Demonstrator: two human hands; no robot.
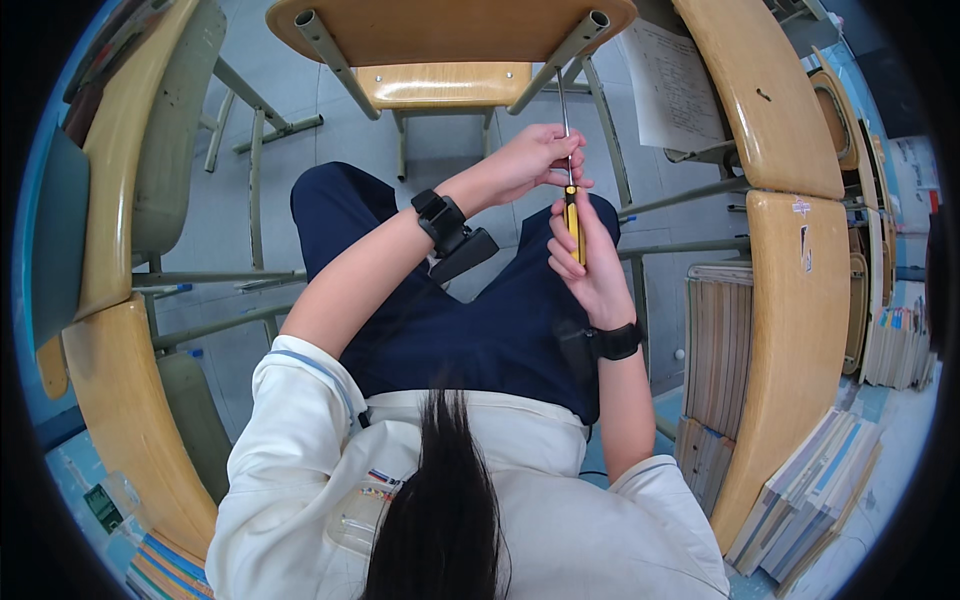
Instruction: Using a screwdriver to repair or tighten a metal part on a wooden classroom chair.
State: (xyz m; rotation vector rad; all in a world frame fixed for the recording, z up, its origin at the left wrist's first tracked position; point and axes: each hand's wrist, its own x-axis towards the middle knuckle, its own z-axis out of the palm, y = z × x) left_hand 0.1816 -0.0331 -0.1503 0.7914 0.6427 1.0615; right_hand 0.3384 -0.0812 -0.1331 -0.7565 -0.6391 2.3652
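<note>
A screwdriver (pixel 573 222) with a yellow and black handle and a long metal shaft points away from me. My right hand (pixel 592 262) is wrapped round its handle. Farther up, my left hand (pixel 535 163) closes its fingers round the shaft, just beyond the handle. The shaft's far end reaches a metal tube of the wooden chair (pixel 450 28) in front of me; whether its tip sits in a screw is too small to tell. Behind that top panel shows a second wooden panel (pixel 445 88) with two bolt heads.
Wooden desks (pixel 797 340) and another desk (pixel 135 400) flank me. Stacked books fill the shelf (pixel 715 340) under the right desk, and more books (pixel 808 495) stand beside it. A printed sheet (pixel 668 85) hangs at the upper right. Metal legs (pixel 255 190) rise at left.
</note>
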